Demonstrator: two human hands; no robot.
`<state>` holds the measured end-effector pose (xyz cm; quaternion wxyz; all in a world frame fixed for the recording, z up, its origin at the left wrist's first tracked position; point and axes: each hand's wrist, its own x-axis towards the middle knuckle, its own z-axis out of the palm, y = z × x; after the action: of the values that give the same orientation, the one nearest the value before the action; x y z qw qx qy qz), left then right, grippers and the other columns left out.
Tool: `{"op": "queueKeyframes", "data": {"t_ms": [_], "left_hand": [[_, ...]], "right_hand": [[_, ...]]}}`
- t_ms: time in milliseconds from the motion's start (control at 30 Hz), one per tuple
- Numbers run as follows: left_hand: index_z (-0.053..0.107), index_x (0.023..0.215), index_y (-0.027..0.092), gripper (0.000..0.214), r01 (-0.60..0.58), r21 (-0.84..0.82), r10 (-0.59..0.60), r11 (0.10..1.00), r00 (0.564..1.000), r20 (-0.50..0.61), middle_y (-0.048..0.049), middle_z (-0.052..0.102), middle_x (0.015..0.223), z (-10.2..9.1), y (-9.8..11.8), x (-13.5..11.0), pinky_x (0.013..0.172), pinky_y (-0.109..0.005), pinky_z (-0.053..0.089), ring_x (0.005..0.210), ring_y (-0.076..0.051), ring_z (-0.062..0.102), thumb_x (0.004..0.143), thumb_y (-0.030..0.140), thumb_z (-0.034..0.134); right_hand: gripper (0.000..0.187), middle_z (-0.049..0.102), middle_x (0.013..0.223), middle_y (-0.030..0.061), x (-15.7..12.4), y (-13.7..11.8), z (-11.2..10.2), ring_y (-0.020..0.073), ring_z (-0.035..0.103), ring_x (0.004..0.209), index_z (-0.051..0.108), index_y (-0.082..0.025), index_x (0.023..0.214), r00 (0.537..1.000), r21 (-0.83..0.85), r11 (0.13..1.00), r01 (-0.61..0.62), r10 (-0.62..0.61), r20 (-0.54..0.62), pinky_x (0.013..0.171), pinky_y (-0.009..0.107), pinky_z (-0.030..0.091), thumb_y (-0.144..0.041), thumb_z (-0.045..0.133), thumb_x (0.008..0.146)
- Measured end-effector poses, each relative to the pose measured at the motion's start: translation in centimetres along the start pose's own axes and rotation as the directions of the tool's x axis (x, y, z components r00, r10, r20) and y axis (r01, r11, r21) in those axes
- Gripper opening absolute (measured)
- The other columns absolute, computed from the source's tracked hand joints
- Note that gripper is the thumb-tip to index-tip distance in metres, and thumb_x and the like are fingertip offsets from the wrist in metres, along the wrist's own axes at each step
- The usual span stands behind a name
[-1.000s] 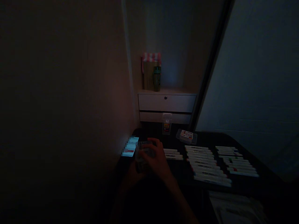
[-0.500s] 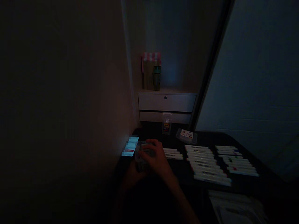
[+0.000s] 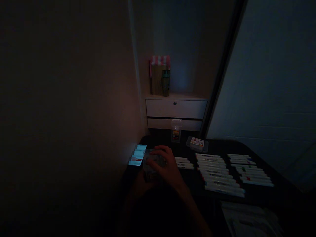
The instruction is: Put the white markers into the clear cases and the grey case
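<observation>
A small clear plastic box [image 3: 148,171] is between my two hands above the dark table. Below and beside it, my left hand [image 3: 141,183] is wrapped round the lower part, with its fingers mostly lost in the dark. My right hand [image 3: 167,167] grips the top and right side, fingers curved over the box. What lies inside the box is too dim to make out. Just right of my right hand lie a few white markers [image 3: 184,163] in a short row.
Rows of white markers [image 3: 219,174] and [more markers] lie right on the table [image 3: 195,189]. A clear case [image 3: 197,144] and an upright clear box [image 3: 176,133] stand behind. A bright card-like sheet [image 3: 138,154] lies left, by the wall. A bottle [image 3: 165,84] stands on the drawer unit [image 3: 160,108].
My right hand's fingers have shifted very slightly on the box. The box stays in nearly the same place, and everything else looks unmoved.
</observation>
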<state>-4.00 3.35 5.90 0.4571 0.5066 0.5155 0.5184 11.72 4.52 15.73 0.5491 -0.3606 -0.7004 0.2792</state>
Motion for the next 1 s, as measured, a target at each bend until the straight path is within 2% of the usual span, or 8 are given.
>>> {"op": "queueKeyframes", "data": {"t_ms": [100,200,367,467,600,700,867,1000], "left_hand": [[0.067,0.118,0.016,0.072,0.033,0.049,-0.031,0.998,0.999,-0.030,-0.0135,0.079,0.117,0.0,0.3,-0.2,0.098,-0.047,0.058,0.111,-0.036,0.074,0.053,0.029,0.095],[0.069,0.114,0.019,0.068,0.040,0.071,-0.037,0.997,0.998,-0.049,-0.0119,0.080,0.116,-0.1,0.0,-0.2,0.098,-0.047,0.059,0.110,-0.036,0.074,0.053,0.030,0.096],[0.070,0.113,0.016,0.072,0.035,0.053,-0.032,0.998,0.998,-0.061,-0.0146,0.080,0.114,-0.4,-1.3,0.2,0.098,-0.051,0.058,0.109,-0.038,0.075,0.050,0.036,0.099],[0.070,0.115,0.016,0.073,0.021,0.077,-0.016,0.997,0.998,-0.068,-0.0154,0.078,0.118,-0.4,-1.3,0.2,0.101,-0.051,0.057,0.114,-0.038,0.073,0.051,0.036,0.099],[0.070,0.112,0.018,0.066,0.052,0.112,-0.045,0.992,0.997,-0.065,-0.0124,0.080,0.115,-0.2,-0.4,0.0,0.098,-0.047,0.059,0.110,-0.036,0.074,0.053,0.033,0.097],[0.070,0.113,0.018,0.066,0.055,0.104,-0.049,0.993,0.997,-0.056,-0.0116,0.081,0.112,-0.1,0.1,-0.2,0.095,-0.046,0.061,0.107,-0.035,0.075,0.054,0.031,0.096],[0.071,0.110,0.018,0.065,0.027,0.090,-0.021,0.996,0.997,-0.071,-0.0119,0.080,0.114,0.0,0.2,-0.3,0.097,-0.048,0.060,0.110,-0.037,0.074,0.052,0.031,0.097],[0.071,0.109,0.018,0.068,0.077,0.083,-0.068,0.994,0.992,-0.104,-0.0115,0.081,0.111,0.0,0.4,-0.3,0.097,-0.049,0.060,0.109,-0.037,0.075,0.048,0.030,0.098]], "right_hand": [[0.011,0.067,0.114,0.0064,0.5,0.2,-1.3,0.0243,0.059,0.116,0.075,-0.026,0.099,0.981,-0.057,0.995,0.080,-0.089,-0.172,0.104,0.042,0.045,-0.033,0.067,0.094],[0.019,0.069,0.102,0.0071,1.0,1.9,-3.1,0.0250,0.062,0.105,0.072,-0.023,0.095,0.963,-0.205,0.978,0.034,-0.087,-0.256,0.097,0.042,0.046,-0.032,0.056,0.100],[0.018,0.070,0.116,0.0113,0.7,6.6,-5.5,0.0306,0.058,0.115,0.075,-0.021,0.106,0.996,-0.517,0.852,-0.084,0.075,-0.038,0.101,0.046,0.044,-0.022,0.065,0.092],[0.028,0.069,0.122,0.0121,0.2,8.5,-6.0,0.0323,0.057,0.119,0.076,-0.021,0.111,0.976,-0.624,0.777,-0.088,0.193,0.103,0.101,0.044,0.044,-0.014,0.069,0.085],[0.027,0.072,0.115,0.0110,-0.3,9.7,-5.7,0.0279,0.063,0.114,0.077,-0.019,0.109,0.931,-0.617,0.786,-0.043,0.256,0.261,0.099,0.036,0.046,-0.010,0.067,0.086],[0.024,0.073,0.111,0.0117,-0.6,10.4,-5.3,0.0249,0.068,0.106,0.077,-0.017,0.106,0.908,-0.600,0.799,-0.041,0.280,0.311,0.094,0.033,0.048,-0.010,0.065,0.087],[0.033,0.074,0.112,0.0092,-1.0,10.6,-5.0,0.0235,0.068,0.107,0.075,-0.019,0.109,0.901,-0.570,0.820,-0.051,0.285,0.328,0.093,0.031,0.047,-0.004,0.063,0.082],[0.034,0.075,0.111,0.0096,-1.0,10.1,-4.9,0.0252,0.069,0.106,0.074,-0.019,0.109,0.879,-0.590,0.804,-0.077,0.334,0.340,0.090,0.032,0.048,-0.005,0.063,0.081]]}}
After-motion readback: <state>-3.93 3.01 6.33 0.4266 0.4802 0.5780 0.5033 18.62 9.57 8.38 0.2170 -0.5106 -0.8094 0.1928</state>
